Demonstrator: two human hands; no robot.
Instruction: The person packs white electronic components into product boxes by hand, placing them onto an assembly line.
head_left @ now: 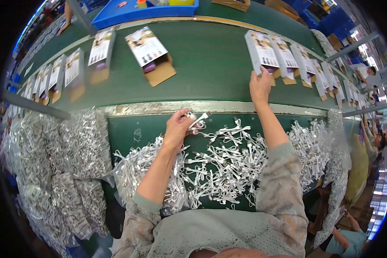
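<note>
The left hand (177,127) is closed around a bundled white cable (196,120), pinched between thumb and fingers, its metal plug sticking out toward the right — it hovers just over the near strip of the green table (129,129), beside its metal rail. Below lies a loose heap of white cables (221,165). The right hand (259,86) reaches across onto the green conveyor belt (202,64), fingers bent and touching the near end of an open printed carton (261,51) — first in a row of cartons. Bags of cables (77,146) pile at the left edge.
</note>
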